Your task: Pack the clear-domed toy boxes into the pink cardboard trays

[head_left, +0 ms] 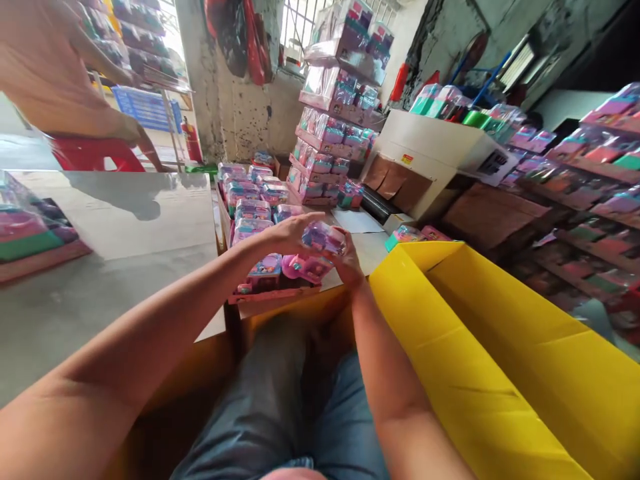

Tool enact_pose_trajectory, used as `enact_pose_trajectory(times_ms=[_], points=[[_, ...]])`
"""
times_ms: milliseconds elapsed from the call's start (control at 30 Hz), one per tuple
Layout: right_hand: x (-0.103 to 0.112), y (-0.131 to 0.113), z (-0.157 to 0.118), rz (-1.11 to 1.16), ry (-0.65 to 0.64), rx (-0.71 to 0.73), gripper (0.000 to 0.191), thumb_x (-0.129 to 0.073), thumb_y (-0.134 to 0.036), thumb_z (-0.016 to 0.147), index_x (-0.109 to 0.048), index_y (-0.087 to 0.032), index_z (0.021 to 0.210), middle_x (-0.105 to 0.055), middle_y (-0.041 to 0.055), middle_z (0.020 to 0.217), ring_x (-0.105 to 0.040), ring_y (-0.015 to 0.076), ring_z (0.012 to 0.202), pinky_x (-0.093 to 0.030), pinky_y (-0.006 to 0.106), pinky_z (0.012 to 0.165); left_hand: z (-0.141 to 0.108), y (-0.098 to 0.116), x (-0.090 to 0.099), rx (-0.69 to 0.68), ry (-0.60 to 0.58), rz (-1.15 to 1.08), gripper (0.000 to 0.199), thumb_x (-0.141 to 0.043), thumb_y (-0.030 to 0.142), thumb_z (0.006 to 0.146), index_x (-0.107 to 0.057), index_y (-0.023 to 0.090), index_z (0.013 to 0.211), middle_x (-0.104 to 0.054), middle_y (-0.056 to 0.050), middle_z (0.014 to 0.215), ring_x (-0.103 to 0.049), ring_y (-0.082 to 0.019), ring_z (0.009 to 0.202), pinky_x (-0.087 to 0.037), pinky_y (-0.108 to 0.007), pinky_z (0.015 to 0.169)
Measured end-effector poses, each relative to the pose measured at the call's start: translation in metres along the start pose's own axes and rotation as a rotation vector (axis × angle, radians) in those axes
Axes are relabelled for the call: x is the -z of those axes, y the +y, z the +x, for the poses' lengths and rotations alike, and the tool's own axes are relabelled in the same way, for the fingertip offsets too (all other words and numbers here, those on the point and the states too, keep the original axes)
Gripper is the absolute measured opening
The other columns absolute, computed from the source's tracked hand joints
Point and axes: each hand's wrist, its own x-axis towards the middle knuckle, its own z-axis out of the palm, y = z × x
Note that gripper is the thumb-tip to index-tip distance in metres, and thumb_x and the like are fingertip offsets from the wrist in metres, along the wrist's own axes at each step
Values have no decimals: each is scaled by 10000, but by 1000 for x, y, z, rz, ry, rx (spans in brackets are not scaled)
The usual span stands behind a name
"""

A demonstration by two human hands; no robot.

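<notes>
A large yellow open box (425, 320) slants along the person's right side, next to the pale worktop (363, 250). Beyond the worktop's far edge, or close to it, rises a tall stack of filled trays (320, 143). At the worktop's near edge, in front of the person, lies a pink-rimmed tray (270, 295) packed with rows of small toy packs (253, 210).

Both bare arms reach forward, the left slanting in from the lower left, the right rising from the lower right. The left hand (287, 235) arches palm inward, its fingers curved over the pack's far side; the right hand (349, 263) cups the opposite end from below, fingers bent upward. Both hold the same thing, spaced just as wide as it is.

That thing is a see-through toy pack (324, 239), raised and slightly tilted above the tray's near right corner. To handle it well, it seems best to grip by the firm ends with light, even pressure, since the thin plastic could dent or slip, to turn it with both wrists together, and to keep fingertips off the pink pack (311, 268) just below.
</notes>
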Motion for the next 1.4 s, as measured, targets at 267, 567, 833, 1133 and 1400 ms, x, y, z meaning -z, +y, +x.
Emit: enact_pose_trajectory(times_ms=[267, 567, 833, 1133, 1400], points=[[18, 18, 3, 11, -105, -139, 840, -833, -463, 642, -413, -244, 1336, -623, 40, 1183, -636, 170, 1001, -520, 293, 935, -1, -8, -27, 74, 11, 199, 852, -832, 396, 609, -493, 85, 1325, -597, -164, 1205, -573, -340, 1121, -460, -441, 990], [5, 21, -1, 204, -146, -114, 786, -848, -335, 663, -439, -298, 1333, -643, -16, 1137, -643, 137, 994, -533, 251, 916, -18, -3, -25, 55, 49, 377, 800, -775, 425, 686, -429, 112, 1336, -521, -183, 1290, -586, -332, 1120, -487, -413, 942], [10, 46, -6, 99, -241, -239, 769, -818, -470, 678, -448, -250, 1316, -637, 32, 1196, -635, 173, 1044, -525, 307, 953, -17, 12, -40, 236, -169, 758, 709, -757, 348, 751, -382, 99, 1299, -572, -200, 1241, -609, -321, 1135, -504, -329, 862], [-24, -14, 0, -818, -110, 379, 487, -579, -494, 911, -599, -140, 1245, -552, 132, 1296, -463, 224, 1271, -341, 364, 1144, -16, -1, -2, 149, -327, 755, 827, -733, 559, 747, -403, 81, 1336, -541, -213, 1308, -576, -338, 1166, -477, -354, 901], [-74, -10, -16, -1316, -185, 179, 526, -566, -425, 911, -495, -239, 1397, -410, 103, 1490, -301, 301, 1395, -147, 591, 1175, -52, -18, 9, 136, -350, 935, 629, -716, 520, 736, -565, 124, 1201, -610, -155, 1154, -611, -321, 1054, -497, -372, 846]])
